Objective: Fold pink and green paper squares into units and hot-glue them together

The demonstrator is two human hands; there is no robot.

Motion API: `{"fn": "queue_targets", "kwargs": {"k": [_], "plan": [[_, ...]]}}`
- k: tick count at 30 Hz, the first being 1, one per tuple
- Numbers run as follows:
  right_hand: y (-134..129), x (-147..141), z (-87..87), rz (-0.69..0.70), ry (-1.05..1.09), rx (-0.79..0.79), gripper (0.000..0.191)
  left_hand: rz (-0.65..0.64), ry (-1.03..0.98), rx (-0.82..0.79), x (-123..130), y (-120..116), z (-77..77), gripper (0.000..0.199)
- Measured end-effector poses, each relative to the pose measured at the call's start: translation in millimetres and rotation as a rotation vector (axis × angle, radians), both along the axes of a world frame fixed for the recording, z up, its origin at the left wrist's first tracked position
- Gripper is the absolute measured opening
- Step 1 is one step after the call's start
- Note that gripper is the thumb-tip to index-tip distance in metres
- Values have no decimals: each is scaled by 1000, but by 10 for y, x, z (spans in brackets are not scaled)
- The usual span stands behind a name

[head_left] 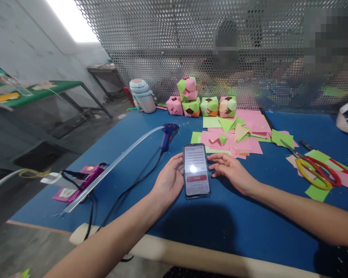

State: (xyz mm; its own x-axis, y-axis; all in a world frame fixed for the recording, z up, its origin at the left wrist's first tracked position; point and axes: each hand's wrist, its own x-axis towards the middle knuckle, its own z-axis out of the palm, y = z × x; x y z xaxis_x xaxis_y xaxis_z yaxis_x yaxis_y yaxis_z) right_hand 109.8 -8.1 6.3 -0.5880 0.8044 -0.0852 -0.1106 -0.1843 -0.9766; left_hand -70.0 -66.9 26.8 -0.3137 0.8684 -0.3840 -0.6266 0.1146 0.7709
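A smartphone, its screen lit with lines of text and a red button, is just above the blue table. My left hand grips it along its left edge, the fingers partly hidden behind it. Beside the phone's right edge, my right hand is half curled with fingers apart and nothing in them. A blue hot glue gun with a long clear glue stick in its back lies to the left. Folded pink and green paper cubes are lined up at the back, one stacked on top.
Pink and green paper sheets spread behind the phone. Scissors with red and yellow handles lie at right on paper scraps. A purple power strip with black cables is at left. A bottle stands before the perforated metal panel.
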Motion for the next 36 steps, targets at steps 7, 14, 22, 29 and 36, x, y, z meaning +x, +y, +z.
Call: {"fn": "queue_targets", "kwargs": {"k": [7,14,22,29,36], "plan": [[13,-27,-6,-33,-50,-49,28,-87,31,-13,26,34,27,18],[160,-47,-59,91,-309,270,38,-213,225,14,-93,60,-39,22],[371,-103,-90,171,-799,1034,41,-348,423,36,-175,84,-60,36],[342,-88,-135,159,-800,1084,44,-440,661,17,-228,61,61,43],[311,-80,-128,154,-805,1096,44,-415,770,-18,-227,53,98,42]]}}
